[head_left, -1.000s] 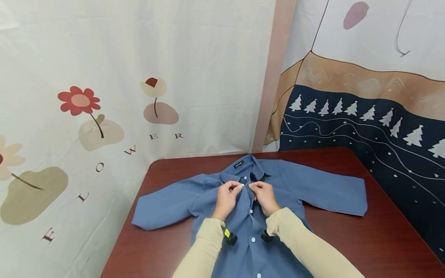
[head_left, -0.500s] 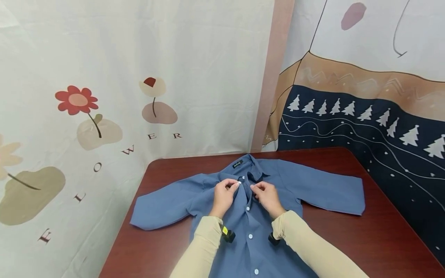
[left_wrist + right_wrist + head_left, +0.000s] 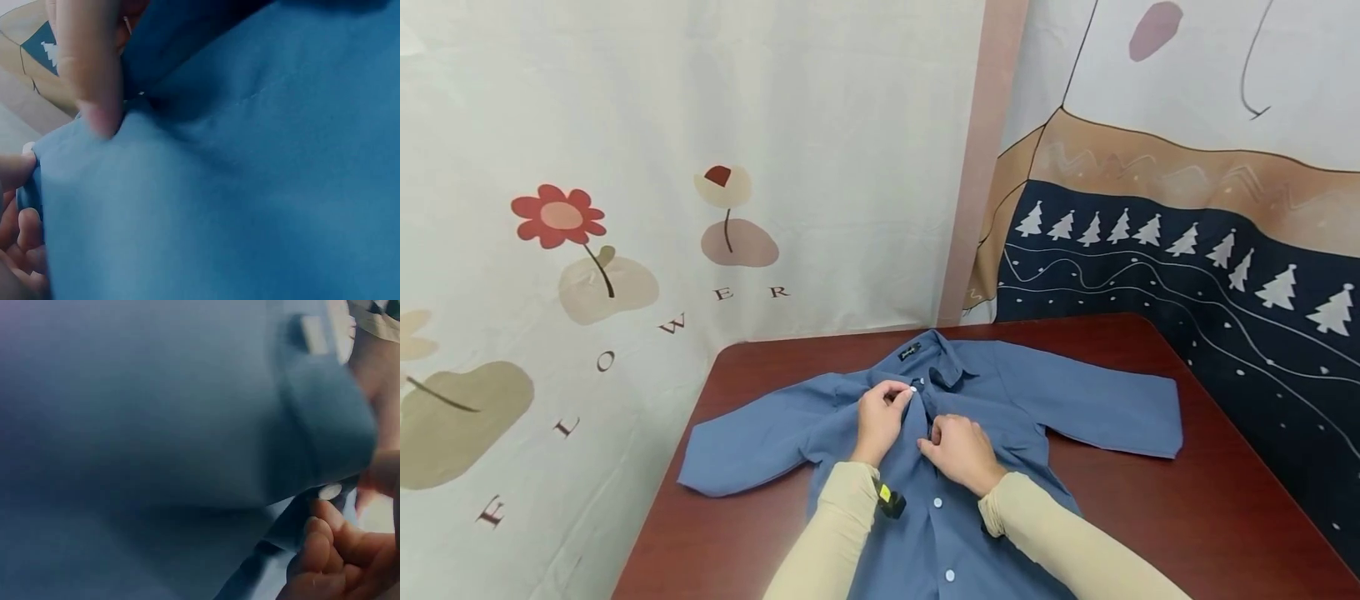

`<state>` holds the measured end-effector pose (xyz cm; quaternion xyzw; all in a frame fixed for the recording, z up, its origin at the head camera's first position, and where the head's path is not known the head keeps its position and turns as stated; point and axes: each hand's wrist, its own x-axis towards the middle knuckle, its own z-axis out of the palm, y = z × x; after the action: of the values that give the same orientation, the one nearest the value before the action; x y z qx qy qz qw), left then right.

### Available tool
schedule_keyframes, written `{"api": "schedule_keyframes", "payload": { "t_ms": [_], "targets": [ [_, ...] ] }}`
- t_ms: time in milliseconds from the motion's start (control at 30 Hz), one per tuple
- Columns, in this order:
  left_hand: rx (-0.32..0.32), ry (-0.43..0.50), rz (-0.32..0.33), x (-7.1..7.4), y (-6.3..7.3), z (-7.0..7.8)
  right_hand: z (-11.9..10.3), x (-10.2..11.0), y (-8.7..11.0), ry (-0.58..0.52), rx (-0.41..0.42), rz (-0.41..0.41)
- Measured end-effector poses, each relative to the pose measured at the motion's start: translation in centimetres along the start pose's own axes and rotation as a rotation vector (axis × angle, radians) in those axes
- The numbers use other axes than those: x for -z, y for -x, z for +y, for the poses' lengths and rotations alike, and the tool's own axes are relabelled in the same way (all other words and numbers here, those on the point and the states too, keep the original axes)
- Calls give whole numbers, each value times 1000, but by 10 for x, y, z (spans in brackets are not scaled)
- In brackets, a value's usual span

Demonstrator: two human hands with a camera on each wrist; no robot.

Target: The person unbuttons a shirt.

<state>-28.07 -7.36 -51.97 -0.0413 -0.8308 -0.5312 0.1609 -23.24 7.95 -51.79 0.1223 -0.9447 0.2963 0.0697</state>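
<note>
A blue button-up shirt (image 3: 880, 533) lies front up on the table, collar away from me. My left hand (image 3: 878, 423) pinches the shirt's front edge near the collar, with a white button (image 3: 913, 390) at its fingertips. Just to the right and lower, my right hand (image 3: 959, 452) has curled fingers on the front placket, its thumb over the fabric. In the left wrist view, raised fabric stretches between both hands, beside a button (image 3: 28, 148). In the right wrist view, curled fingers (image 3: 322, 534) are close by another button (image 3: 330, 491).
The reddish-brown table (image 3: 737, 542) has its far edge against a pale printed curtain (image 3: 850, 167). A navy curtain with white trees (image 3: 1150, 275) hangs at the right. The sleeves (image 3: 1105, 404) spread to both sides. More white buttons (image 3: 937, 502) run down the shirt front.
My right hand has moved down the placket from near the collar, away from my left hand. The left hand keeps its pinch at the upper button, shifted slightly up and left in view.
</note>
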Motion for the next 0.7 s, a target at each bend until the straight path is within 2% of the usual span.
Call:
{"api": "schedule_keyframes", "payload": {
  "t_ms": [67,200,267,333,433,533,600,700],
  "targets": [
    [-41,-49,15,1,2,0,1,0,-1,-31,15,-9],
    [-165,-179,30,4,11,1,4,0,-3,-123,22,-28],
    [-222,-223,-9,6,17,1,5,1,-6,-161,7,-29],
    [-259,-255,-82,7,23,1,7,1,-8,-192,-14,-21],
    [-256,-269,-230,10,31,0,8,2,-11,-233,-44,14],
    [-211,-268,-348,12,36,-4,10,2,-13,-273,-82,36],
    [-185,-282,-383,12,37,-6,10,1,-14,-296,-109,40],
    [-176,-338,-386,10,38,-6,11,0,-14,-319,-133,33]
  ]
}}
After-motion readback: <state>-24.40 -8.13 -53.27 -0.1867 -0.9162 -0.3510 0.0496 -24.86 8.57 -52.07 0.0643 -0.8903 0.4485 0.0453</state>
